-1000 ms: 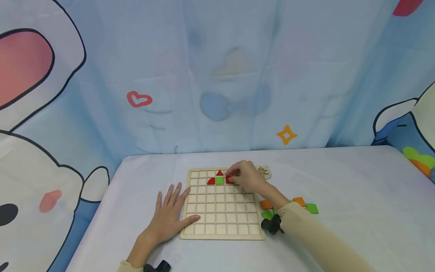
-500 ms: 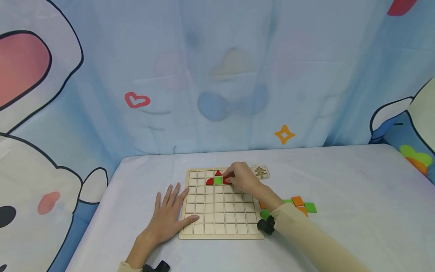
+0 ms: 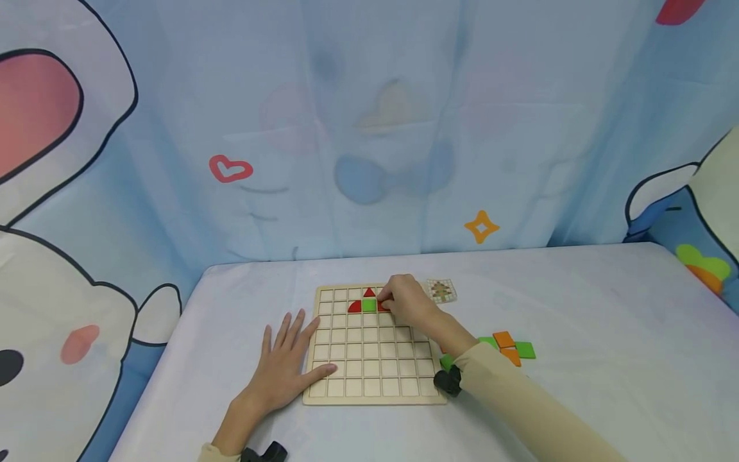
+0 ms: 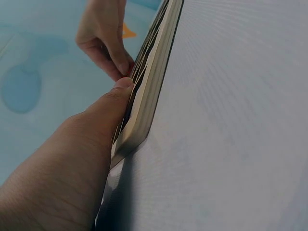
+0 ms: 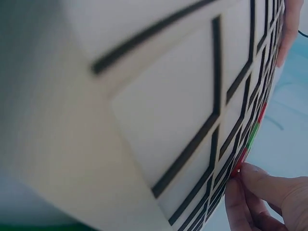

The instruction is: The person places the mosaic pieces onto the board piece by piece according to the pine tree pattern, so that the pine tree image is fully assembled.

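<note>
A wooden grid board (image 3: 375, 405) lies on the white table. In its upper rows sit a red triangle (image 3: 369, 292), a green square (image 3: 369, 305) under it and a red quarter-circle piece (image 3: 355, 307) to the left. Right of the green square, my right hand (image 3: 407, 301) pinches another red piece (image 5: 239, 162) between thumb and fingers at its cell. That piece's shape is mostly hidden by the fingertips. My left hand (image 3: 283, 362) rests with spread, straight fingers over the board's left edge, thumb on its lower left cells.
A small printed pattern card (image 3: 441, 290) lies beyond the board's upper right corner. Loose green and orange tiles (image 3: 503, 339) lie right of the board, partly hidden by the right sleeve (image 3: 519, 391). A printed blue curtain (image 3: 369, 192) hangs behind the table.
My right hand has lowered the red piece against the cell right of the green square, and now covers more of it. My left hand stays in place. The view has shifted slightly.
</note>
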Demonstrator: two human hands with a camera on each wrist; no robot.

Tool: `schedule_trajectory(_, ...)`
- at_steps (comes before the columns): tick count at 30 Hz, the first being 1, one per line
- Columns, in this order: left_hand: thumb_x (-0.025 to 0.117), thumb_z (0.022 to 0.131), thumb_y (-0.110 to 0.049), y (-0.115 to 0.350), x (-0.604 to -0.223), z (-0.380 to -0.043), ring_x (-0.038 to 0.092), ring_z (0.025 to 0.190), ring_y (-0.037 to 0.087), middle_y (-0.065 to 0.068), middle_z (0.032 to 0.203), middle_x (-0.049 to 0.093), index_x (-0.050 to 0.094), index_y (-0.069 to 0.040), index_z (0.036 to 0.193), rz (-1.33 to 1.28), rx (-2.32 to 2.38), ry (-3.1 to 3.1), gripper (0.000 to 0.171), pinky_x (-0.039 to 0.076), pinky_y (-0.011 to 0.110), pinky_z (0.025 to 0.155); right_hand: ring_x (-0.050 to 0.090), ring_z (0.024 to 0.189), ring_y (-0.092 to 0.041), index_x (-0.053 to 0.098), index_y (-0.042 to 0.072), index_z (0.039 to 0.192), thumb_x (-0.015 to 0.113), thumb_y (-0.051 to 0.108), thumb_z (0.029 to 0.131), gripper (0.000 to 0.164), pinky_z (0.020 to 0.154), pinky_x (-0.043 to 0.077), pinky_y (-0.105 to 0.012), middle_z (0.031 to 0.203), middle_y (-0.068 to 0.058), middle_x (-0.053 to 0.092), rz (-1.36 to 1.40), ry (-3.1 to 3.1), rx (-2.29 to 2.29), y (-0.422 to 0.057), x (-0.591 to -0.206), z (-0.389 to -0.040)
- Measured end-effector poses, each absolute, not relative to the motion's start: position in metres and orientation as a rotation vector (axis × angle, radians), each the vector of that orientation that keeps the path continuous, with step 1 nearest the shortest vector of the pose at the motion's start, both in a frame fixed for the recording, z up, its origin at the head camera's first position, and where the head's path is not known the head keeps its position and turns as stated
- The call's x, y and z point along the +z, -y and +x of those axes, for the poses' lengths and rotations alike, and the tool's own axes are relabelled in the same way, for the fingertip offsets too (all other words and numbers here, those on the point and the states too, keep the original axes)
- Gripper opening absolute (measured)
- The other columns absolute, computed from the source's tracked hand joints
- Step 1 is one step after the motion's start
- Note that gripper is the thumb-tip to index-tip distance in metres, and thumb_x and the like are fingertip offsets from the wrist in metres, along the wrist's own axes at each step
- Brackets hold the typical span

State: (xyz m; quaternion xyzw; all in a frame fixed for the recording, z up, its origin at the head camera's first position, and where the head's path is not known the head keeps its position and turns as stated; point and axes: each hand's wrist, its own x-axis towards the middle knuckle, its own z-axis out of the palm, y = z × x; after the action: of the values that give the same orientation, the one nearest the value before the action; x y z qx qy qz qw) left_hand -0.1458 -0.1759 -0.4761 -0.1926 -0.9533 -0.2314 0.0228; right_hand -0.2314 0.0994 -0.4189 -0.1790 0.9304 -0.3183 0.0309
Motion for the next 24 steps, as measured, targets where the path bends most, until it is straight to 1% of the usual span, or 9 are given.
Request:
schedule_trajectory(7,0.062,0.097,-0.062,0.177,-0.473,-0.146,0.007,0.16,0.043,0.018,0.173,0.018,0.029,-0.016,0.167,-0.595,-0.713,2.996,0.09,-0.003,0.073,0.121,0.072,0.098,-0.032,0.08,-0.005,0.104,0.071,-0.009,0.094,0.014,0.081,0.062,-0.037,0.1,-0.016,0.076,-0.618,-2.858,-0.98,-0.102,-0.419,-0.233)
schedule_trajectory(11,0.062,0.097,-0.062,0.177,-0.473,-0.146,0.007,0.16,0.043,0.018,0.173,0.018,0.029,-0.016,0.167,-0.591,-0.71,3.009,0.09,-0.003,0.073,0.121,0.071,0.091,-0.029,0.08,-0.005,0.102,0.07,-0.003,0.097,0.011,0.076,0.06,-0.036,0.096,-0.014,0.075,-0.681,-2.862,-1.015,-0.105,-0.419,-0.235)
schedule_trajectory(14,0.062,0.097,-0.063,0.177,-0.474,-0.146,0.005,0.16,0.042,0.017,0.174,0.016,0.028,-0.016,0.167,-0.584,-0.708,3.023,0.091,-0.004,0.072,0.121,0.069,0.087,-0.026,0.079,-0.006,0.103,0.069,-0.001,0.099,0.012,0.073,0.059,-0.033,0.096,-0.013,0.072,-0.71,-2.861,-1.06,-0.106,-0.418,-0.238)
schedule_trajectory(18,0.062,0.096,-0.063,0.178,-0.474,-0.146,0.005,0.16,0.042,0.017,0.174,0.016,0.028,-0.017,0.167,-0.578,-0.706,3.017,0.092,-0.005,0.072,0.121,0.069,0.093,-0.027,0.077,-0.007,0.11,0.066,-0.002,0.1,0.016,0.077,0.059,-0.034,0.106,-0.015,0.071,-0.791,-2.827,-1.086,-0.102,-0.416,-0.242)
schedule_trajectory(24,0.063,0.097,-0.062,0.177,-0.475,-0.146,0.008,0.16,0.044,0.018,0.173,0.019,0.031,-0.016,0.166,-0.588,-0.725,2.988,0.089,-0.003,0.073,0.121,0.067,0.114,-0.037,0.071,-0.011,0.122,0.061,-0.009,0.099,0.025,0.09,0.059,-0.04,0.127,-0.024,0.067,-0.921,-2.758,-0.988,-0.094,-0.415,-0.245)
